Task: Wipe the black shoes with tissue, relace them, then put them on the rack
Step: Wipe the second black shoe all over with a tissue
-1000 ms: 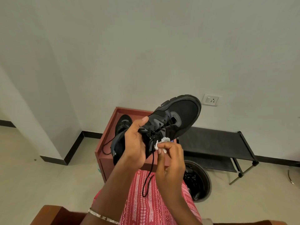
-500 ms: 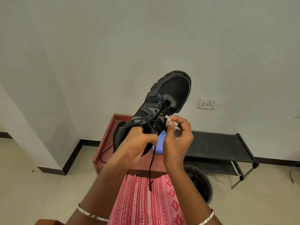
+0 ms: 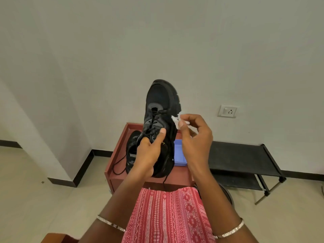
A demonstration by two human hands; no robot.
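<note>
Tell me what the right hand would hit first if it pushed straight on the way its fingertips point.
The black shoe held up by the left hand. The right hand, pinching the tissue, points leftward at its sole edge; the tissue looks nearly on it, though depth is unclear.

Left hand point(image 3: 149, 155) in full grip; right hand point(image 3: 194, 135) in fingertip pinch

No legible text. Yellow marking on side of black shoe point(image 3: 158, 102): too small to read.
</note>
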